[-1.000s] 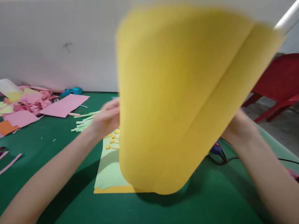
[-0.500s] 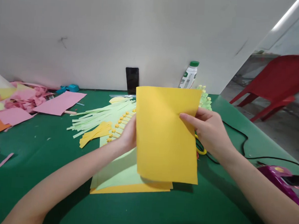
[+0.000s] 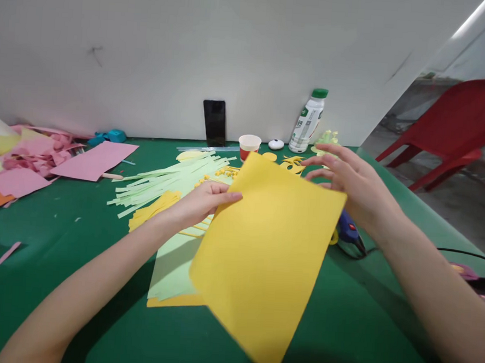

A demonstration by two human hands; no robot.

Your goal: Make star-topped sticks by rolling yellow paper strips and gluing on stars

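Pinching the tilted yellow paper sheet (image 3: 265,254) by its upper left edge, the left hand (image 3: 202,201) lifts it above the green table (image 3: 56,268); the right hand (image 3: 355,183) hovers with fingers spread, holding nothing.

Plain yellow sheet (image 3: 262,259) at centre. Pale green paper (image 3: 173,267) over an orange-yellow sheet edge (image 3: 173,301) at 7 o'clock. Dark green table (image 3: 79,232). Pink paper (image 3: 93,160) at 10 o'clock. Red-and-white cup (image 3: 249,146), white bottle (image 3: 309,122) with green cap at 12. Red chair (image 3: 455,129) at 2 o'clock.
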